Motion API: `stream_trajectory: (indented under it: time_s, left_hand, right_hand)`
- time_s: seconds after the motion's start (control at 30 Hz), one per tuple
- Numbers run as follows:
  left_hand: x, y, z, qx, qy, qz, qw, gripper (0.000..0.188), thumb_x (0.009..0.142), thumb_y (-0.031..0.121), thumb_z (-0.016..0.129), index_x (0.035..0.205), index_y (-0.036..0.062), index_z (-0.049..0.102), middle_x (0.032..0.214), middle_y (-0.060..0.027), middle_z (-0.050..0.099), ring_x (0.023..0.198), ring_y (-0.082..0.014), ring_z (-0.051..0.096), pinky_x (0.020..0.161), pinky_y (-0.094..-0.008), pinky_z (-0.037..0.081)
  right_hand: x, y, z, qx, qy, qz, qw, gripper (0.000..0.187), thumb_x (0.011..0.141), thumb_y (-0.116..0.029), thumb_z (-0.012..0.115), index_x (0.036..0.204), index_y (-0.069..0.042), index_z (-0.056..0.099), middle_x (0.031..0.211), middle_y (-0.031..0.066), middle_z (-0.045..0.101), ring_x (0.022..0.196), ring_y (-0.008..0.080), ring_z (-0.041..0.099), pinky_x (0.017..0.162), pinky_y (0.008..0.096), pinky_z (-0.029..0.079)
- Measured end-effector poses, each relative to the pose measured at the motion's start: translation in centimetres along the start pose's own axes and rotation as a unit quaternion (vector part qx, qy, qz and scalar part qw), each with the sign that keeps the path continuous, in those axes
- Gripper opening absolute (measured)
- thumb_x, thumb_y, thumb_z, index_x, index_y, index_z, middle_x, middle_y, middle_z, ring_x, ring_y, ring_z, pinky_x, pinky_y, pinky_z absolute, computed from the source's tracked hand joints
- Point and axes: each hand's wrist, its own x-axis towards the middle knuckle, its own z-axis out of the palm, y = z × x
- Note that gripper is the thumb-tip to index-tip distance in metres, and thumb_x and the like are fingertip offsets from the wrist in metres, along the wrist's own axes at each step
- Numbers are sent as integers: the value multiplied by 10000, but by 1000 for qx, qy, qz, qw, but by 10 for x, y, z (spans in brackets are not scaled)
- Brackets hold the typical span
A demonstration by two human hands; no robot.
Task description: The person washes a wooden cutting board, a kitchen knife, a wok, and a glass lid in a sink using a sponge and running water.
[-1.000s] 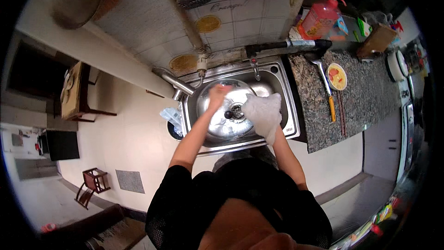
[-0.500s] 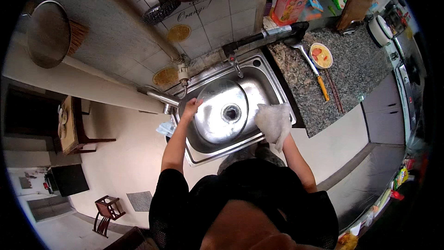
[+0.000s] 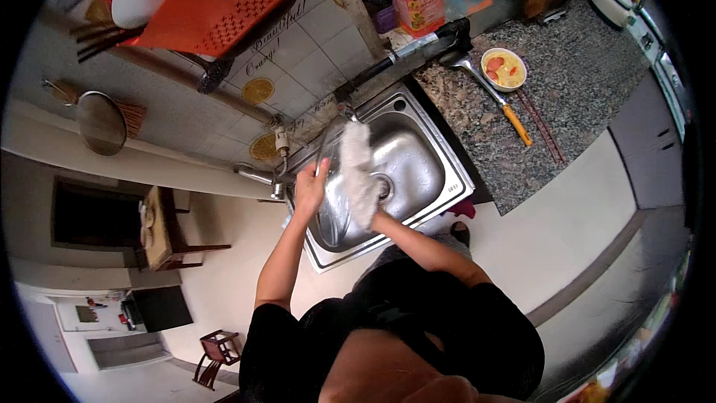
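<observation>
My left hand [image 3: 309, 190] is closed on the edge of a clear round glass lid [image 3: 333, 213], tilted on its side above the sink [image 3: 414, 153]. Against the lid's right face lies a whitish cloth [image 3: 358, 172], draped over my right hand [image 3: 380, 222]. Only the base of that hand shows; the cloth hides its fingers. Water drops dot the steel basin, and the drain [image 3: 384, 186] is partly behind the cloth. The tap [image 3: 349, 112] stands at the sink's far edge.
On the granite counter [image 3: 477, 149] at right are a bowl of food [image 3: 503, 69], a yellow-handled spatula [image 3: 496, 97] and chopsticks [image 3: 544, 130]. A pink bottle [image 3: 418, 0] stands behind. An orange basket [image 3: 224, 11] and a strainer [image 3: 101, 123] hang at left.
My right hand has brought the cloth leftward from the sink's right side onto the lid. The lid has turned from facing up to steeply tilted. The view has shifted.
</observation>
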Motion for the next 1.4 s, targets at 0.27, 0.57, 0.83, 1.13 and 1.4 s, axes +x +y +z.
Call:
stream_trajectory:
  time_s: [0.27, 0.57, 0.83, 1.13, 1.4]
  left_hand:
    - [-62, 95, -47, -93, 34, -69, 993, 256, 864, 224, 448, 845, -6, 559, 620, 41, 483, 547, -23, 368, 475, -188, 306]
    - [-94, 210, -76, -244, 60, 3, 968, 113, 797, 50, 477, 693, 57, 434, 511, 63, 335, 381, -3, 254, 341, -180, 165]
    - [-72, 223, -70, -293, 95, 39, 950, 67, 777, 27, 476, 735, 61, 438, 531, 71, 334, 392, 6, 240, 352, -160, 161]
    - [-73, 216, -40, -183, 135, 78, 971, 77, 799, 73, 509, 740, 41, 472, 608, 71, 400, 522, 8, 310, 449, -153, 226]
    - [-104, 224, -41, -63, 53, 106, 991, 125, 810, 126, 508, 808, 4, 484, 589, 58, 387, 441, 2, 292, 385, -166, 193]
  right_hand:
    - [-6, -49, 69, -3, -129, -106, 986, 190, 750, -248, 491, 735, -62, 528, 611, 87, 492, 603, 227, 496, 651, 367, 375]
    - [99, -133, 11, -34, -120, -198, 972, 225, 755, -275, 484, 799, -55, 506, 681, 93, 495, 666, 230, 492, 684, 372, 375]
    - [-4, -107, -1, -40, -133, -209, 968, 269, 759, -299, 477, 857, -49, 486, 743, 98, 497, 722, 232, 488, 712, 377, 374]
    - [-87, -107, 27, -19, -196, -269, 943, 325, 764, -326, 469, 921, -42, 463, 813, 104, 500, 785, 235, 484, 745, 381, 373]
    - [28, -183, 1, -75, -135, -330, 931, 379, 768, -351, 462, 978, -36, 443, 876, 109, 503, 841, 237, 480, 773, 386, 372]
